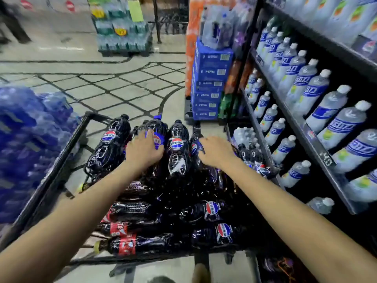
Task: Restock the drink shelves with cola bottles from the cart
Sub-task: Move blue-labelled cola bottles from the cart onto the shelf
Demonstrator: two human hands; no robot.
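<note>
"PEPSI" is read on the blue cartons (212,72) stacked well beyond the right hand (216,152). The Pepsi globe logo is noted on the cola bottles (177,144) between it and the left hand (144,149). "19" is read on a yellow tag (120,32) far ahead of the left hand. Bottle label script: not resolved.

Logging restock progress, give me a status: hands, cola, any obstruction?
Left hand grips blue-label cola bottle in cart. Right hand grips right-side cola bottle. Neither lifted yet. Pale bottles fill the shelves at right; nothing between.
</note>
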